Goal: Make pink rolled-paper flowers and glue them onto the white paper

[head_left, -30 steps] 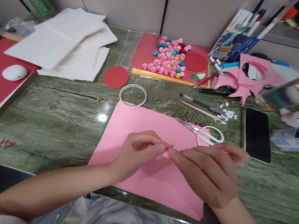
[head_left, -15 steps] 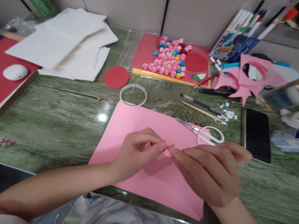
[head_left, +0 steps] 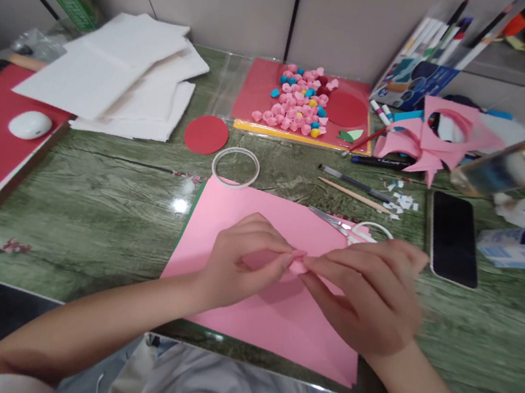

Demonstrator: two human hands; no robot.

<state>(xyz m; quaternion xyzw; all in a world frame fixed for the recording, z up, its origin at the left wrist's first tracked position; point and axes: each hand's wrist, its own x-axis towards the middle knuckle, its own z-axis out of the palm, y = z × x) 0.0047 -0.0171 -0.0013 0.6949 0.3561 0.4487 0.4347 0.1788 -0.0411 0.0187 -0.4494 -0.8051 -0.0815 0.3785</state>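
Head view, looking down at a green table (head_left: pixel 93 196). Close to its near edge lies a pink sheet (head_left: pixel 271 331), and over the middle of the sheet two bare hands meet. The left hand (head_left: pixel 236 265) and the right hand (head_left: pixel 366 299) each pinch, thumb against forefinger, the same paper bit (head_left: pixel 298 267). It is a tiny pink piece held just above the sheet, mostly hidden by the fingertips.

It looks feather-light, thin and soft. A hard squeeze would likely crease or tear it, so a gentle fingertip pinch at its edges seems the right hold.

Just beyond the right hand, scissors (head_left: pixel 352 227) rest at the sheet's far edge. A tape ring (head_left: pixel 236 166) touches the sheet's far left corner. A phone (head_left: pixel 452 237) lies toward the table's right edge. Near the far edge, a red board (head_left: pixel 253 99) carries a heap of small paper buds (head_left: pixel 297 102), mostly pink. White papers (head_left: pixel 112 73) sit toward the far left corner.
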